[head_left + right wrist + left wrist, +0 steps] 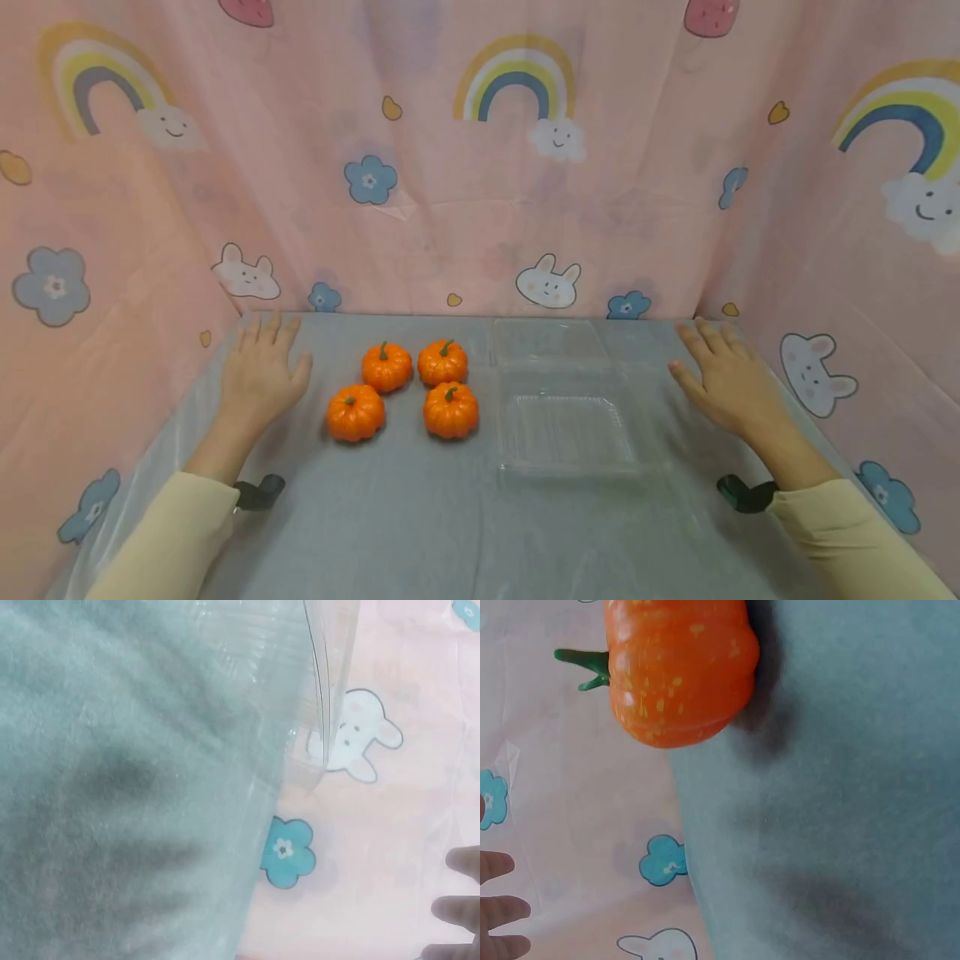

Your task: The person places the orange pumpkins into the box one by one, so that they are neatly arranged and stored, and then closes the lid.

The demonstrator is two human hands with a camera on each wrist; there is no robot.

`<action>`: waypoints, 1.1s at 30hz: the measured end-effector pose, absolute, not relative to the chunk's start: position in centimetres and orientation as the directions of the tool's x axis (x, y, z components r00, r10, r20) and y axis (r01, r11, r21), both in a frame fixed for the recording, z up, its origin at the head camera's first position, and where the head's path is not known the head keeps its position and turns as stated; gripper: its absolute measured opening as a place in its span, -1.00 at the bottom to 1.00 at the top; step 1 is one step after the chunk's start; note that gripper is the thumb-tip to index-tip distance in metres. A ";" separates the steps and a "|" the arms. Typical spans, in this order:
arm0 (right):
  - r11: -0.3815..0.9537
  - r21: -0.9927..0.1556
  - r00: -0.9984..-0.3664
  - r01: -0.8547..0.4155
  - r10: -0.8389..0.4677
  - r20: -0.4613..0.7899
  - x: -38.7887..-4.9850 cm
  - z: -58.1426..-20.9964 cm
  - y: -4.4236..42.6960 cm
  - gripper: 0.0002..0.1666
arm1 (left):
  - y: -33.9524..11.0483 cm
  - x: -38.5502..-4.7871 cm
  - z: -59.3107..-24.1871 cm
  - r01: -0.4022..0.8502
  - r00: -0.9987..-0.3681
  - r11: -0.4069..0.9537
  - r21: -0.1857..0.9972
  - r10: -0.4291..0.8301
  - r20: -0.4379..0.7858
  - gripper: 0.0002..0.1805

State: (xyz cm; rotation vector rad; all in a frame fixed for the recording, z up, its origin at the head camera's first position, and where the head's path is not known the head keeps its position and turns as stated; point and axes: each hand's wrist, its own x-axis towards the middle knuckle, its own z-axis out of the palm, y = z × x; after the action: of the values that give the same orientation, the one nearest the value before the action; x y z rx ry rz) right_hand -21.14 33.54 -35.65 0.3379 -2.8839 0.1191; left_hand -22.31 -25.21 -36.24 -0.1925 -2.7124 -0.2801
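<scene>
In the head view my left hand (262,371) is spread flat, palm down, at the left of the table, holding nothing. Nearest to it sits an orange toy pumpkin (356,412) with a short green stem. Several such pumpkins stand grouped left of centre, among them one at the back (442,363). The left wrist view shows one pumpkin (682,671) close up and a few of my fingertips. My right hand (723,383), fingers straight, is at the right, apart from a clear plastic container (570,429) whose lid lies open toward the back.
The table (375,525) has a grey cover. A pink patterned curtain (450,225) encloses the back and both sides. A dark strap piece (259,492) shows at the left wrist and another dark piece (746,495) at the right wrist.
</scene>
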 end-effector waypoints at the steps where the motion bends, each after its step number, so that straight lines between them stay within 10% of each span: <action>1: 0.968 -0.059 -0.942 -0.245 -0.223 0.250 -21.1 -35.6 33.5 -0.22 | -25.1 -22.2 -36.3 0.175 -0.909 0.969 0.172 0.092 0.406 -0.40; 20: 0.840 -0.452 -0.939 -0.300 -0.178 0.294 -19.9 -37.6 32.2 -0.50 | -22.4 -19.4 -39.1 0.133 -0.970 0.792 0.596 -0.019 0.241 -0.35; 33: 0.765 -0.614 -0.980 -0.194 -0.132 0.146 -19.5 -39.9 31.5 -0.53 | -21.5 -19.0 -41.1 0.043 -0.996 0.756 0.653 -0.020 0.088 -0.16</action>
State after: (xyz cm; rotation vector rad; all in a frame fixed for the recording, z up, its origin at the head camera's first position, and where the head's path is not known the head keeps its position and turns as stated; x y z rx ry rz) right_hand -19.49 31.53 -39.91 0.2656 -2.8626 1.0124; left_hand -18.99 -21.48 -41.09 -0.0186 -2.8600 -1.0660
